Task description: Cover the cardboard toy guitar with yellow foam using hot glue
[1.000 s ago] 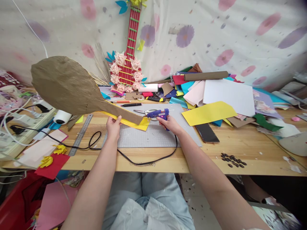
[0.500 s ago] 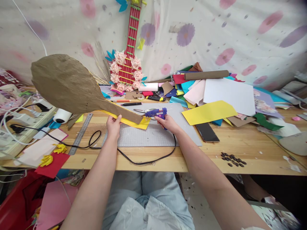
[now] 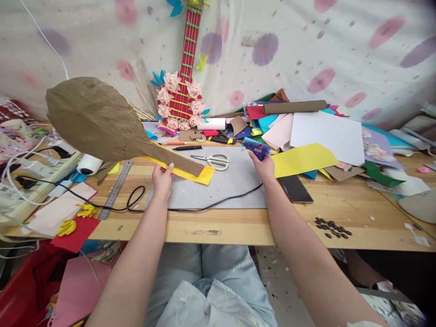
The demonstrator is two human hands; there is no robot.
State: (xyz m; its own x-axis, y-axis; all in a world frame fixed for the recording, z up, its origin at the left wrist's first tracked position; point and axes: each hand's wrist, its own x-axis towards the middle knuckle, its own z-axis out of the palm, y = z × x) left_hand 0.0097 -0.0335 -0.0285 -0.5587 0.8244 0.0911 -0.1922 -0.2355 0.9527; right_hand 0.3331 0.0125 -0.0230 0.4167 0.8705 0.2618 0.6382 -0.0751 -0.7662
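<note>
My left hand (image 3: 162,177) grips the handle end of a big brown paper paddle shape (image 3: 98,121) with a yellow sheet (image 3: 200,175) under it, held tilted above the desk's left side. My right hand (image 3: 263,164) is closed round a blue glue gun (image 3: 254,148) near the right edge of the grey cutting mat (image 3: 221,184), beside the yellow paper (image 3: 303,159). The gun's black cord (image 3: 190,209) trails leftward across the mat. Scissors (image 3: 213,159) lie on the mat between my hands.
A paper guitar with pink flowers (image 3: 180,97) leans on the back wall. Coloured paper sheets (image 3: 323,136) pile at the right, with a phone (image 3: 295,188) and dark seeds (image 3: 332,227) nearby. A steel ruler (image 3: 116,188), white roll (image 3: 89,164) and power strip (image 3: 30,177) lie at left.
My right hand has carried the glue gun away from the paddle's handle to the right edge of the mat, pulling the cord straighter. The scissors are now uncovered. My left hand has stayed.
</note>
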